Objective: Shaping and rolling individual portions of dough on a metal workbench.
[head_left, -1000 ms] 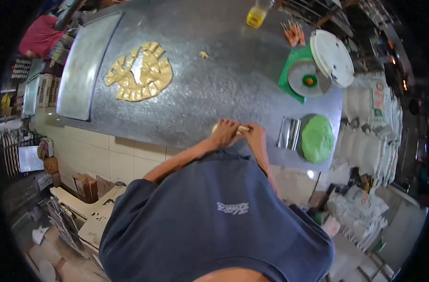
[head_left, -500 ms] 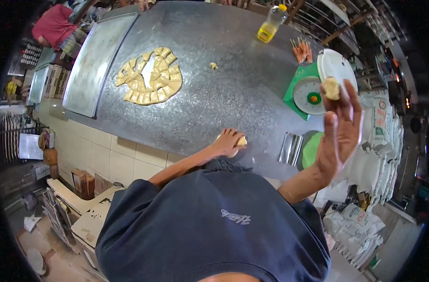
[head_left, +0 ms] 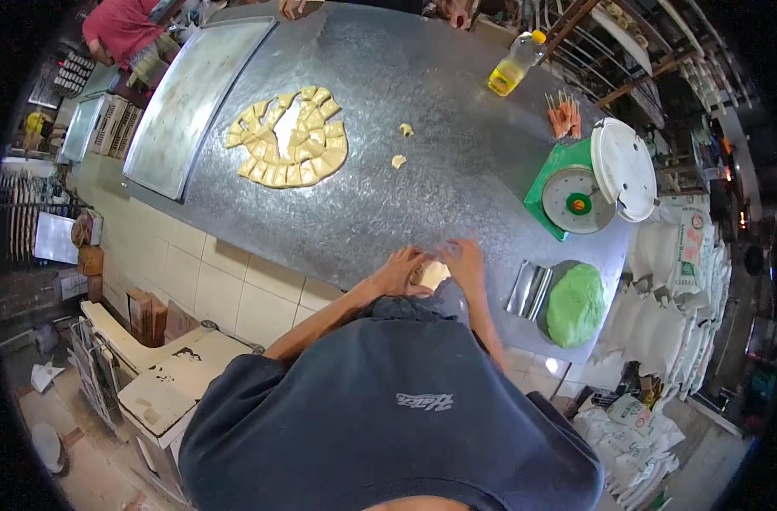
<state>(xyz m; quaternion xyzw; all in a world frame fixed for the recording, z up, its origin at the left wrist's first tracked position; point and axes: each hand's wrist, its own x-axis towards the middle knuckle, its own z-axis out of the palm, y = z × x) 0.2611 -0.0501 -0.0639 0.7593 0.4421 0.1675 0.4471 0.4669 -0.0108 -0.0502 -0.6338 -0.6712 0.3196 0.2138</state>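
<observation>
Pale cream lump of soft dough (head_left: pixel 433 274) between two bare hands at the near edge of the table

The dough sits at the near edge of the grey metal worktable (head_left: pixel 456 200); take it as the dial's centre, twelve pointing to the far side. At nine o'clock, the person's left hand (head_left: pixel 403 271) curves round it, fingers and thumb half closed on its side. At two, the right hand (head_left: pixel 465 264) is bent and loosely curled; I cannot tell whether it grips or touches the dough.

The step in hand looks like working the lump by hand. In my judgement, the next move calls for a steady left hold and a careful close of the right fingers.

Towards twelve lie two small pale dough scraps (head_left: pixel 398 161). Near half past ten is a glossy ring of yellowish dough pieces (head_left: pixel 299 175). At two stands a green scale with a round dial (head_left: pixel 543 183); about three, shiny flat metal pieces (head_left: pixel 530 289) and, just beyond them, a smooth light-green oval mass (head_left: pixel 576 305).

The dough's left part is hidden under the hand, the right fingertips blur, and glare whitens the ring's middle.
</observation>
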